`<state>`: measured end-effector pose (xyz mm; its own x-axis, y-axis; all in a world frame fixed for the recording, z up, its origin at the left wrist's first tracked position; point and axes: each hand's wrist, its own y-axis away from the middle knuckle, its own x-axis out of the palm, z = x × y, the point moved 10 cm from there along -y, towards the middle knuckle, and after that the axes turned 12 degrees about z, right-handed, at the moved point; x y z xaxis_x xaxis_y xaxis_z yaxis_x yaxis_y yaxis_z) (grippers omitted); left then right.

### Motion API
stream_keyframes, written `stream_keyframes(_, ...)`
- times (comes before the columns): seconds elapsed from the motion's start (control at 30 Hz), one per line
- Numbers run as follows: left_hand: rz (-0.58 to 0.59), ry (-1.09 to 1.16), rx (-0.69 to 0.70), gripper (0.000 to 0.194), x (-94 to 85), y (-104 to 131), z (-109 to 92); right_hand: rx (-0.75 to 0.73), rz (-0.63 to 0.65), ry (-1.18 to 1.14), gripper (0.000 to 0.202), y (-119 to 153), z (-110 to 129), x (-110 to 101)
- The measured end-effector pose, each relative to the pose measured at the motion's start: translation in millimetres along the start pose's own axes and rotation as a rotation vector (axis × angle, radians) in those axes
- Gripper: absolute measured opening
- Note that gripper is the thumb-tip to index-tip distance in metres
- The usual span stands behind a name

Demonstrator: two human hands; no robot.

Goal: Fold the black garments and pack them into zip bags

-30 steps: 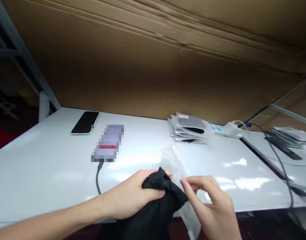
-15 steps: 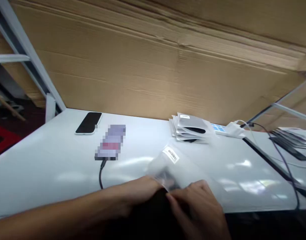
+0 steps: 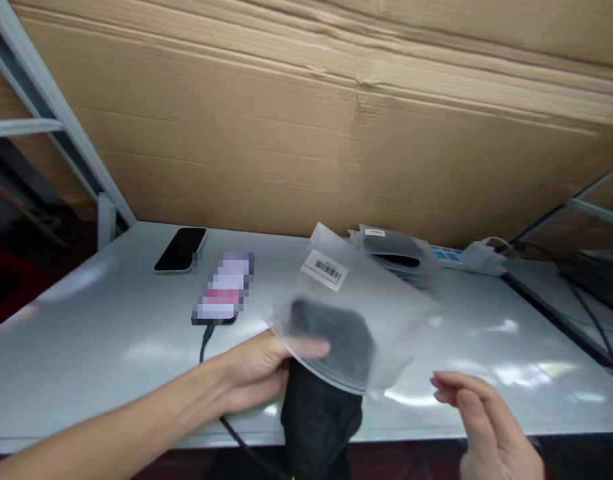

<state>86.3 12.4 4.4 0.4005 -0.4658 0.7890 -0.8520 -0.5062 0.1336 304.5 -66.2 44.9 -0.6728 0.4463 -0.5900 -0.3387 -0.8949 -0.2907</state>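
Note:
A frosted plastic bag (image 3: 396, 313) with a white barcode label (image 3: 325, 269) is at the centre, tilted above the table. Part of a black cloth item (image 3: 319, 413) shows dark through the bag, while the rest hangs out of its opening over the table's front edge. My left hand (image 3: 271, 367) grips the cloth at that opening, its thumb seen through the plastic. To the right, my right hand (image 3: 486, 420) is apart from the bag, holding nothing, with a gap between thumb and fingers.
Behind the bag lies a stack of similar filled bags (image 3: 401, 250). A dark phone (image 3: 181, 250) and a cabled phone (image 3: 225, 287) rest at left. A power strip (image 3: 446, 253) with a charger sits at back right, before a cardboard wall (image 3: 286, 133).
My right hand has let go at the bag's opening and moved right. The bag is higher, with the black item partly inside it. The view has shifted slightly.

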Motion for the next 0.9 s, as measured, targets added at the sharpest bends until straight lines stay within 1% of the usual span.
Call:
stream_keyframes(0.03, 0.009, 0.0, -0.005, 0.036, 0.2, 1, 0, 0.078, 0.051, -0.096, 0.047, -2, -14, 12)
stream_keyframes(0.07, 0.017, -0.004, -0.012, 0.037, 0.8, 2, 0, 0.11, 0.149, -0.199, 0.055, -4, -19, 29)
stream_keyframes(0.13, -0.013, -0.027, 0.004, 0.037, -1.3, 4, 1, 0.135, 0.342, -0.352, 0.058, -5, -15, 63)
stream_keyframes(0.17, -0.06, -0.035, 0.021, 0.035, -5.0, 4, 0, 0.154, 0.384, -0.385, 0.056, -3, -11, 72)
stream_keyframes(0.2, -0.12, -0.029, 0.039, 0.032, -9.9, 5, 1, 0.182, 0.393, -0.401, 0.054, -1, -7, 78)
stream_keyframes(0.27, -0.256, 0.023, 0.073, 0.029, -21.6, 6, 2, 0.254, 0.367, -0.422, 0.05, 5, -1, 85)
stream_keyframes(0.37, -0.424, 0.157, 0.094, 0.027, -36.5, 9, 7, 0.345, 0.336, -0.48, 0.052, 17, 4, 95)
stream_keyframes(0.43, -0.495, 0.222, 0.116, 0.027, -43.1, 12, 8, 0.404, 0.317, -0.486, 0.053, 26, -2, 102)
stream_keyframes(0.5, -0.52, 0.234, 0.116, 0.028, -46.4, 17, 9, 0.441, 0.316, -0.49, 0.055, 31, -10, 108)
stream_keyframes(0.57, -0.511, 0.172, 0.08, 0.028, -47.9, 23, 11, 0.46, 0.343, -0.515, 0.057, 34, -20, 114)
stream_keyframes(0.67, -0.409, 0.09, -0.063, 0.031, -45.7, 28, 23, 0.513, 0.435, -0.632, 0.056, 41, -29, 126)
stream_keyframes(0.77, -0.275, 0.192, -0.174, 0.035, -39.7, 27, 40, 0.583, 0.491, -0.807, 0.05, 51, -27, 131)
stream_keyframes(0.83, -0.205, 0.288, -0.189, 0.036, -34.2, 24, 45, 0.635, 0.463, -0.863, 0.048, 57, -25, 126)
stream_keyframes(0.9, -0.168, 0.3, -0.179, 0.036, -30.0, 21, 45, 0.687, 0.422, -0.859, 0.054, 62, -25, 120)
